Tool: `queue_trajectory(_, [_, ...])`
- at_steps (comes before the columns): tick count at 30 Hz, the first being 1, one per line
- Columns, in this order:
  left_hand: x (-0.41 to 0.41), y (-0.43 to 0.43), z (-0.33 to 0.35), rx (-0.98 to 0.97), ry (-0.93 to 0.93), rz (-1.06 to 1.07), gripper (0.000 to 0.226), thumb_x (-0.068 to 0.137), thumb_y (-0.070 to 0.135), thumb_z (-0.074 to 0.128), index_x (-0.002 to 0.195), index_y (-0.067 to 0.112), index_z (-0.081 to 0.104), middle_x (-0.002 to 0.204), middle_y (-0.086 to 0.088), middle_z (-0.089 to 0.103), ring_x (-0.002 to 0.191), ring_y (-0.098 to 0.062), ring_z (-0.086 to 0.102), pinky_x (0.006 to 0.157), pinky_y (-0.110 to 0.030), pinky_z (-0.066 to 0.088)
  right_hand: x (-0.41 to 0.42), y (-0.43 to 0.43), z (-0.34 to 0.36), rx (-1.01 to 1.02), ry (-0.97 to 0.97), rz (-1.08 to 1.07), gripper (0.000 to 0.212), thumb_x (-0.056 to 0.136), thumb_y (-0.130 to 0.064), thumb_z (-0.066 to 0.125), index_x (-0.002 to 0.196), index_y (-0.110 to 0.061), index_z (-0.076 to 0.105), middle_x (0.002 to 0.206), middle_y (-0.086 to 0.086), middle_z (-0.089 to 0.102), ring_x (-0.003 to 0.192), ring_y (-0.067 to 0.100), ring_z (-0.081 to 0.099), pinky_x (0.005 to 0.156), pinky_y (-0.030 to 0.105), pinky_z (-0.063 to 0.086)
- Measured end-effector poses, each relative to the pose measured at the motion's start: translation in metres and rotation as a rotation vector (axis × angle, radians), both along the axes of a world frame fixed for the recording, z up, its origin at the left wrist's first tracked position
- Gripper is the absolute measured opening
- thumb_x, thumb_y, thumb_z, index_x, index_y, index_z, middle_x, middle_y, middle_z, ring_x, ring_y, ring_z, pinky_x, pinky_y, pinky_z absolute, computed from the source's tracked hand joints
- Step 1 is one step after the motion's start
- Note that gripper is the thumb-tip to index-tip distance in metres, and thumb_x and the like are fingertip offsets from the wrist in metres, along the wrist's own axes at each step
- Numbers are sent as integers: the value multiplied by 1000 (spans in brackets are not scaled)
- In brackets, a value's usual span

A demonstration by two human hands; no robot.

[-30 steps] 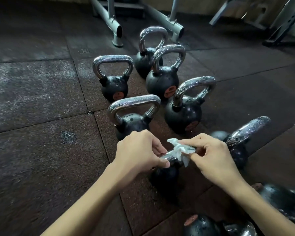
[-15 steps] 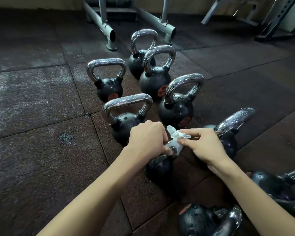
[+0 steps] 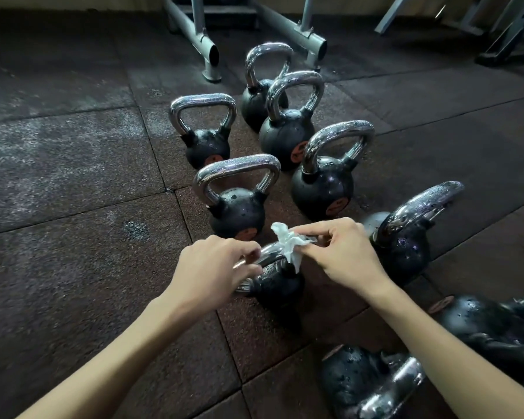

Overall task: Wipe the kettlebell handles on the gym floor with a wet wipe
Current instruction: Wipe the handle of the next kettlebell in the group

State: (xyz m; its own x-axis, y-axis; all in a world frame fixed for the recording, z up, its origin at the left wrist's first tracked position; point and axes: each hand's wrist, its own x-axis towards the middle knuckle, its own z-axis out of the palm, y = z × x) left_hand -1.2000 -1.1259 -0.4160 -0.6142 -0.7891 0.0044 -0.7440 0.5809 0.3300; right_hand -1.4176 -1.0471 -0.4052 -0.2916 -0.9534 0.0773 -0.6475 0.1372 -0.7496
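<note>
A small black kettlebell (image 3: 277,285) with a chrome handle (image 3: 268,254) stands on the dark rubber floor between my hands. My left hand (image 3: 214,269) grips the handle's left end. My right hand (image 3: 344,252) pinches a crumpled white wet wipe (image 3: 288,244) wrapped over the handle's right part. The handle's right end is hidden under the wipe and my fingers.
Several more black kettlebells with chrome handles stand behind, the nearest (image 3: 236,204) just beyond my hands and another (image 3: 406,234) leaning at the right. Others lie at lower right (image 3: 366,385). A grey metal rack's feet (image 3: 208,52) rest at the back.
My hands have drawn apart a little, baring more handle between them. The wipe has slid right along the handle with my right hand. The view shifted slightly.
</note>
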Motion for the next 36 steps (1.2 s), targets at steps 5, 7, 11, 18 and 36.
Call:
queue_trajectory(5, [20, 4, -9, 11, 69, 22, 31, 91, 65, 61, 116, 47, 64, 89, 14, 73, 91, -15, 68, 75, -35, 54, -12, -6, -18, 138, 2, 36, 17, 82, -20, 83, 91, -34, 84, 80, -18, 78, 75, -4, 70, 65, 16, 46])
queue_trajectory(7, [23, 4, -13, 20, 103, 21, 28, 91, 64, 63, 114, 47, 64, 92, 16, 75, 91, -13, 68, 74, -35, 54, -16, -5, -24, 201, -22, 44, 16, 80, -16, 86, 88, -29, 84, 80, -14, 79, 78, 0, 72, 70, 18, 46])
queue_trajectory(11, [22, 4, -18, 34, 172, 0, 27, 91, 61, 66, 113, 46, 65, 97, 18, 76, 92, -10, 69, 76, -37, 55, -21, -6, -22, 164, -147, 40, 13, 79, -20, 88, 88, -27, 83, 85, -12, 79, 80, 5, 72, 76, 24, 52])
queue_trajectory(18, [-10, 1, -8, -16, 67, -53, 29, 94, 61, 61, 109, 36, 62, 94, 9, 72, 94, -21, 67, 71, -34, 50, -37, 3, -27, 260, -33, 3, 18, 79, -12, 86, 84, -28, 80, 83, -11, 79, 82, 6, 74, 84, 36, 57])
queue_trajectory(36, [-66, -12, 14, 309, 666, -229, 55, 78, 50, 83, 130, 37, 71, 116, 9, 65, 66, 30, 50, 55, -6, 37, -30, 21, 16, 38, -639, -161, 18, 80, -8, 82, 97, -12, 79, 91, 9, 80, 80, 10, 75, 70, 13, 51])
